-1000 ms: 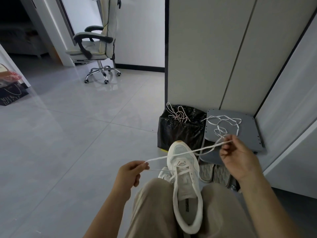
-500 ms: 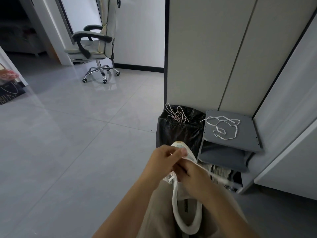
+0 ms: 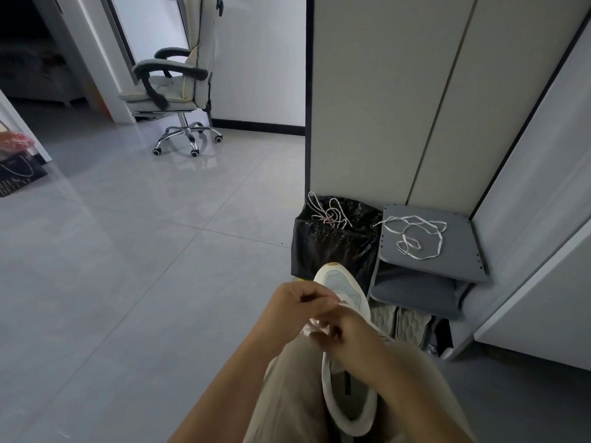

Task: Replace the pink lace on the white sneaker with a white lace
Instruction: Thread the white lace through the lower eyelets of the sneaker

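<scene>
Left hand (image 3: 297,303) sits low in the centre of my feed, fingers curled, pinching the white lace (image 3: 342,303) right over the front of the white sneaker (image 3: 343,284). Right hand (image 3: 351,335) is just below and to the right, touching the left one. Its back faces my camera and its fingers are curled on the same lace. A thin strand trails out from under it toward the lower right. Both hands cover the tongue, so I cannot tell which eyelets the lace passes through.

The sneaker lies between the person's khaki trouser legs (image 3: 287,394). Its toe points up the frame and its heel opening sits near the bottom edge.

Just above the toe in the picture stands a black bin bag (image 3: 332,251), and the pink lace (image 3: 329,215) lies tangled on its top. Touching the bag on its right is a grey shoe rack (image 3: 460,263) set against pale cupboard panels. A spare white lace (image 3: 415,233) is looped loosely on its top shelf. A pair of grey shoes (image 3: 399,324) sits on the level underneath, just right of the right hand.

An office chair (image 3: 172,81) stands on the tiled floor in the upper left of the frame, well apart from everything else.
</scene>
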`<action>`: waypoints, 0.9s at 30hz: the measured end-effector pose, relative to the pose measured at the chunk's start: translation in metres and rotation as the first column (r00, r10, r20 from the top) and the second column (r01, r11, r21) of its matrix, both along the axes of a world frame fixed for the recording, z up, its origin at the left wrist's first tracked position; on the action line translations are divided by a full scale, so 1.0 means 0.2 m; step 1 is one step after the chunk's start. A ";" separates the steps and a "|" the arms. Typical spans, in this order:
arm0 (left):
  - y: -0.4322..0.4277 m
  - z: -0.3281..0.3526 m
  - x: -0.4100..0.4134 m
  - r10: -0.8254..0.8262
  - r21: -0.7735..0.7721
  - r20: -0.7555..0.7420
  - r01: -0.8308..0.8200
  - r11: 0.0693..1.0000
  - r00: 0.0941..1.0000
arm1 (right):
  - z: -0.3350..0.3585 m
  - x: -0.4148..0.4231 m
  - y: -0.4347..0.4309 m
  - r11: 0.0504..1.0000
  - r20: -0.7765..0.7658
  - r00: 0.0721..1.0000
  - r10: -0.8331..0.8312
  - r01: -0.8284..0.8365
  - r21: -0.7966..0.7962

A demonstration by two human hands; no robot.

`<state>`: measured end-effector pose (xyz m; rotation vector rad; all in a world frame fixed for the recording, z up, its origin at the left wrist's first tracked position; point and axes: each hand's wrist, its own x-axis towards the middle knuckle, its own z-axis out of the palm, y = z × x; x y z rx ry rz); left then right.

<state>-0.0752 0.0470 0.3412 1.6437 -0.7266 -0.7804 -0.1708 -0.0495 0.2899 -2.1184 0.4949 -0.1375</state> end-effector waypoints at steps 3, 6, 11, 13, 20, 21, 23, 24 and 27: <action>0.04 -0.02 0.04 0.061 -0.061 -0.100 -0.067 0.996 0.993 | 0.08 -0.06 -0.05 0.869 0.147 0.958 -0.246 0.151 0.471; 0.08 -0.06 0.07 0.069 0.006 -0.098 -0.068 0.998 0.993 | 0.13 -0.10 -0.09 0.699 0.256 0.856 -0.449 0.158 0.697; 0.10 -0.09 0.07 0.027 0.128 0.049 -0.033 0.991 0.998 | 0.15 -0.11 -0.09 0.770 0.255 0.867 -0.427 0.201 0.606; 0.06 -0.08 0.04 -0.038 0.131 0.141 0.019 0.991 0.989 | 0.15 -0.09 -0.07 0.841 0.262 0.890 -0.374 0.206 0.500; -0.08 -0.08 -0.03 0.103 0.090 0.085 -0.110 0.990 0.991 | 0.14 -0.07 -0.09 0.943 0.257 0.912 -0.319 0.277 0.185; -0.08 -0.09 -0.03 0.104 0.097 0.069 -0.110 0.989 0.992 | 0.13 -0.08 -0.11 0.947 0.251 0.916 -0.315 0.286 0.143; -0.08 -0.10 -0.04 0.100 0.108 0.018 -0.102 0.989 0.995 | 0.11 -0.09 -0.13 0.958 0.221 0.932 -0.286 0.274 0.081; -0.09 -0.11 -0.05 0.103 0.110 -0.006 -0.101 0.989 0.995 | 0.10 -0.10 -0.13 0.964 0.202 0.943 -0.265 0.257 0.068; -0.09 -0.12 -0.05 0.113 0.146 -0.001 -0.111 0.983 0.994 | 0.09 -0.11 -0.16 0.942 0.188 0.937 -0.296 0.253 0.222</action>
